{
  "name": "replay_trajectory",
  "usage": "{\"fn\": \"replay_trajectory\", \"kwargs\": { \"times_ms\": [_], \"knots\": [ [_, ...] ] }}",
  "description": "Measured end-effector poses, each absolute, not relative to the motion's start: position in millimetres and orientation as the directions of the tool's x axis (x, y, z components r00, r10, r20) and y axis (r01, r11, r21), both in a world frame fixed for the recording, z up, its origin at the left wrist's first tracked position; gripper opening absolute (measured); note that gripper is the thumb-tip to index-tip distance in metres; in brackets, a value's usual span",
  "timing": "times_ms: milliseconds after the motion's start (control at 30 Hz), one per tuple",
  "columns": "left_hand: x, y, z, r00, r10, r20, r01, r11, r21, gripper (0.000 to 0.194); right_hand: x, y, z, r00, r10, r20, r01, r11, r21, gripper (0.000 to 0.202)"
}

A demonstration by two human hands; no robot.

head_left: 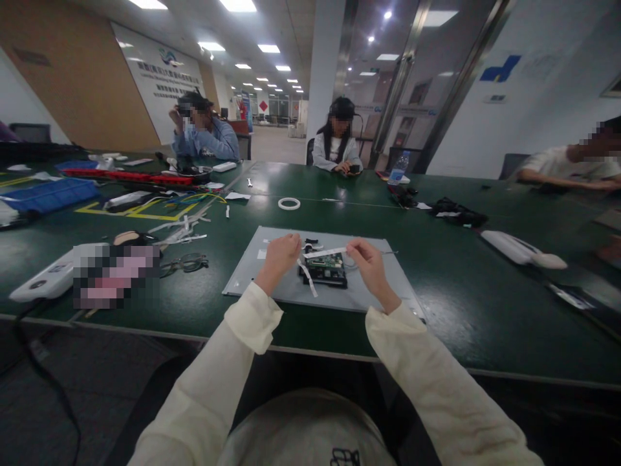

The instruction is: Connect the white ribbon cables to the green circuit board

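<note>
A white strip [326,252] is stretched between my two hands, above a black device with a green circuit board [330,261]. My right hand [366,262] pinches the strip's right end. At its left end is my left hand [282,257], fingers closed, and a second length of white strip [309,281] hangs down beside it over the device's left side. The device lies on a grey mat [266,294]. Small black pieces [311,243] rest behind the device, and a thin cable runs to its right.
A white tape roll [289,204] lies beyond the mat. Glasses [187,262], loose strips and a white device [58,272] are at left. Another white device [507,247] and black items [456,211] are at right. Several people sit around the table.
</note>
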State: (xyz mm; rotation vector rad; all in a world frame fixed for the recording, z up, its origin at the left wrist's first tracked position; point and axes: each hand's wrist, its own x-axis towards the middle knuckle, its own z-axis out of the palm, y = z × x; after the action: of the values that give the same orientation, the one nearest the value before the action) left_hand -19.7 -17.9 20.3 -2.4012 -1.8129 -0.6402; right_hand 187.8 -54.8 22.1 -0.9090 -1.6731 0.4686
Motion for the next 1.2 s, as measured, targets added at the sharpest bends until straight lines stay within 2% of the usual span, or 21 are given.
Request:
{"fn": "replay_trajectory", "kwargs": {
  "times_ms": [100,167,233,300,400,500,567,700,767,833,933,1067,1200],
  "knots": [
    [-21,-17,25,0.14,0.915,0.378,0.771,-0.341,0.538,0.052,189,-54,23,-0.118,0.738,0.665,0.44,0.639,-0.631,0.022],
    [-16,-20,28,0.225,0.922,0.314,0.551,-0.387,0.739,0.062,188,-53,23,-0.159,0.718,0.678,0.514,0.646,-0.565,0.022],
    [-10,-26,31,0.377,0.893,0.245,0.406,-0.397,0.823,0.063,188,-53,23,-0.168,0.7,0.694,0.553,0.649,-0.522,0.021],
    [-4,-31,33,0.481,0.85,0.215,0.397,-0.43,0.811,0.054,188,-53,24,-0.147,0.685,0.714,0.577,0.645,-0.5,0.02],
    [0,-35,34,0.497,0.827,0.262,0.432,-0.498,0.752,0.042,190,-51,24,-0.097,0.68,0.726,0.616,0.615,-0.493,0.022],
    [2,-36,33,0.502,0.813,0.296,0.425,-0.53,0.733,0.041,192,-48,22,-0.061,0.696,0.716,0.634,0.581,-0.511,0.025],
    [2,-36,32,0.528,0.798,0.289,0.418,-0.541,0.73,0.041,192,-46,19,-0.029,0.731,0.682,0.602,0.557,-0.572,0.026],
    [3,-38,30,0.554,0.798,0.238,0.405,-0.508,0.76,0.038,193,-41,14,0.029,0.844,0.536,0.345,0.494,-0.798,0.05],
    [3,-40,30,0.561,0.797,0.222,0.394,-0.493,0.776,0.036,192,-40,15,-0.038,0.894,0.446,0.191,0.445,-0.875,0.052],
    [2,-41,30,0.574,0.79,0.218,0.381,-0.493,0.782,0.036,190,-40,16,-0.144,0.918,0.371,0.118,0.388,-0.914,0.05],
    [2,-41,30,0.592,0.779,0.207,0.374,-0.492,0.786,0.04,187,-41,17,-0.196,0.923,0.332,0.145,0.362,-0.921,0.043],
    [3,-40,29,0.576,0.798,0.177,0.365,-0.446,0.817,0.04,188,-44,19,-0.111,0.913,0.394,0.224,0.409,-0.885,0.036],
    [11,-45,31,0.518,0.85,0.1,0.302,-0.291,0.908,0.039,189,-47,21,-0.039,0.888,0.459,0.262,0.452,-0.853,0.032]
  ]
}}
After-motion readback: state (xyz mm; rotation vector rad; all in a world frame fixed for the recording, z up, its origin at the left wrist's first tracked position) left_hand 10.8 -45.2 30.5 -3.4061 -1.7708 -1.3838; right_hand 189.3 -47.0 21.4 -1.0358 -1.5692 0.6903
